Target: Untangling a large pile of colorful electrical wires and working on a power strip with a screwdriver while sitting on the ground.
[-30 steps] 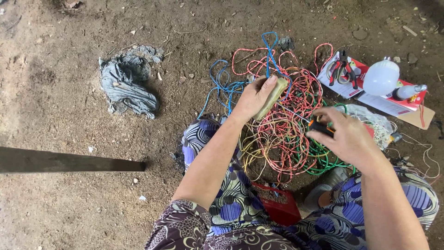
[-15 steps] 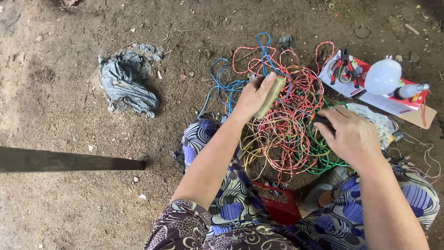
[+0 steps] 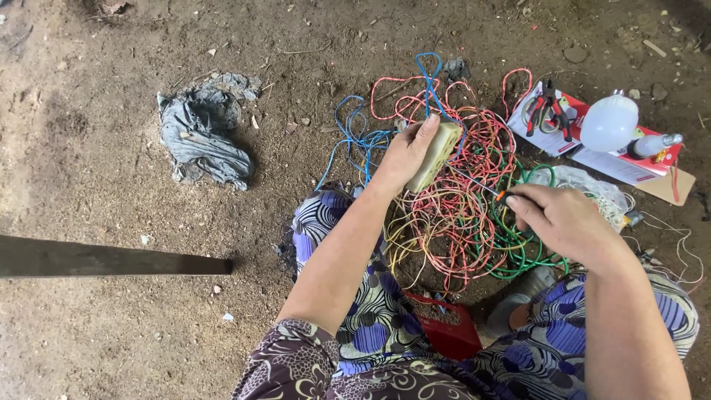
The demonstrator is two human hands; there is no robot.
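Left hand (image 3: 406, 154) clasped around a pale block (image 3: 437, 154) at frame centre, right hand (image 3: 564, 221) pinching a screwdriver (image 3: 481, 187) over tangled wires (image 3: 459, 215).

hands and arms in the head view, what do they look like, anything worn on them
Both forearms are bare from elbow to wrist: no sleeves, gloves, watch or bracelets show. The left hand and right hand carry no visible rings. The only clothing in view is patterned fabric over the lap, purple, blue, black and white swirls.
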